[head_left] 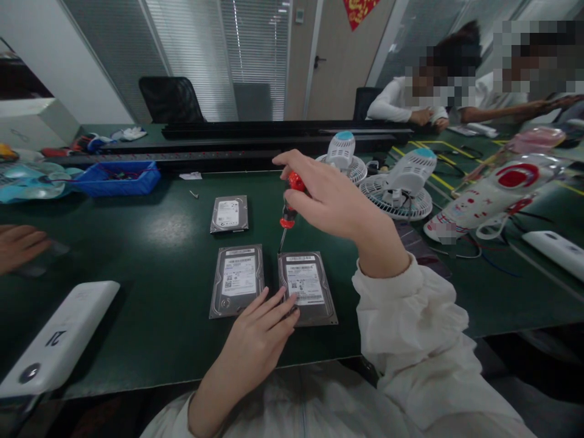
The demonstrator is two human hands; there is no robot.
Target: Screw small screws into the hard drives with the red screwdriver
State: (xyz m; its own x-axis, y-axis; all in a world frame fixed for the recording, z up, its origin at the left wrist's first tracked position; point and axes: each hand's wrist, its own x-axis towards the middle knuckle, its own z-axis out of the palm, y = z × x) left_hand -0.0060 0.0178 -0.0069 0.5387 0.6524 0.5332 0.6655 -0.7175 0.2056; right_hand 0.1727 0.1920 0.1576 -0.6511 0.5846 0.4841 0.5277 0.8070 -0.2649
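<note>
My right hand [319, 191] grips a red and black screwdriver [288, 214] by its handle. Its shaft points down, and the tip meets the upper left corner of the right hard drive [308, 283]. Fingers outstretched, my left hand [262, 331] rests on the lower left part of that same drive. Just to the left lies a second hard drive [238, 277], label up, its lower right corner close to my fingers. A third, smaller-looking hard drive [229, 213] sits farther back on the green table.
A blue tray [118, 178] with small parts stands back left. White fans [396, 182] and a decorated bottle [488, 194] are on the right. A white power bank [61, 337] lies front left, near another person's hand [20, 248]. Two people sit at the back right.
</note>
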